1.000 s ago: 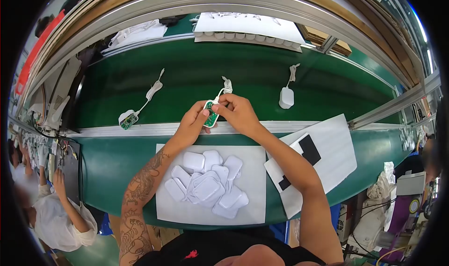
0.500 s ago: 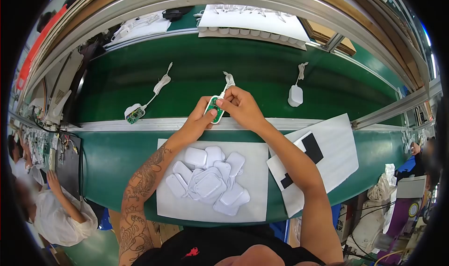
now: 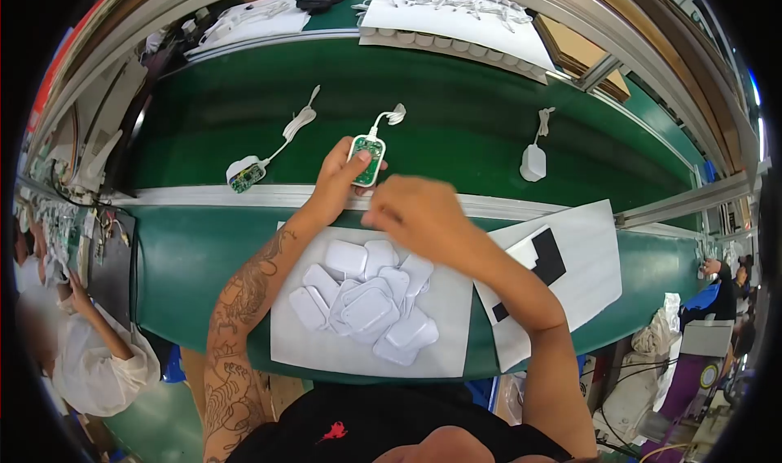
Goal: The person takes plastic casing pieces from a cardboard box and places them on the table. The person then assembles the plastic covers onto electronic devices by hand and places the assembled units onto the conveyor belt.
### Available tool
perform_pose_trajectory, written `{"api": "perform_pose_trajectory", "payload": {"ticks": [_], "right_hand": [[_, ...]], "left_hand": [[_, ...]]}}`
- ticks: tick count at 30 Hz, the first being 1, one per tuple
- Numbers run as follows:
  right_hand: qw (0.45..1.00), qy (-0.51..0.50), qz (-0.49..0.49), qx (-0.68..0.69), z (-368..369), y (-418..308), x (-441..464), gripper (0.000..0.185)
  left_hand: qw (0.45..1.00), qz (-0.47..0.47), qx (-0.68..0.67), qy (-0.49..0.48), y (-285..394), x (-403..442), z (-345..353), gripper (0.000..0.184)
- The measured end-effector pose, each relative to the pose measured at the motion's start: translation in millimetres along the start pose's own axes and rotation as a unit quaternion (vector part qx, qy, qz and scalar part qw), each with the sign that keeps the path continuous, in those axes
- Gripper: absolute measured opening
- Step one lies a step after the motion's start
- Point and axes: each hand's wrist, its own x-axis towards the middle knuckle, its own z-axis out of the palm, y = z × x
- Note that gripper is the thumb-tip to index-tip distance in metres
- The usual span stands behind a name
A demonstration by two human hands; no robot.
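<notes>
My left hand (image 3: 336, 179) is closed around a white plastic adapter housing (image 3: 353, 148), its thumb pressed on the green circuit board (image 3: 371, 158) inside. From the top of the housing a white cable (image 3: 383, 119) runs onto the green belt. My right hand (image 3: 423, 215) is apart from it, curled and smeared by motion, over the far edge of the white sheet; whether its fingers hold anything does not show. Nearest below it lies a heap of white plastic covers (image 3: 371, 304) on the white foam sheet (image 3: 289, 353).
On the belt (image 3: 456, 137) lie an open adapter with its board showing (image 3: 246, 175) at left and a white adapter (image 3: 533, 162) at right. A metal rail (image 3: 187, 197) divides belt from bench. Black pads (image 3: 549, 255) lie at right. A co-worker in white (image 3: 106, 373) sits at left.
My right hand has left the circuit board and drawn back toward the heap of covers. The left hand keeps the housing, now held more upright. The whole view has shifted slightly.
</notes>
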Motion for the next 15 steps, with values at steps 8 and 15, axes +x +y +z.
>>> {"api": "perform_pose_trajectory", "payload": {"ticks": [8,15], "right_hand": [[0.987,-0.127,-0.006,0.1,46.6,-15.4,-6.5,0.032],[0.832,0.099,0.066,0.542,26.1,22.1,16.5,0.024]], "left_hand": [[0.996,0.021,0.086,-0.011,-0.5,1.9,-6.5,0.028],[0.995,0.078,0.055,-0.032,-11.8,3.2,-6.8,0.03]]}}
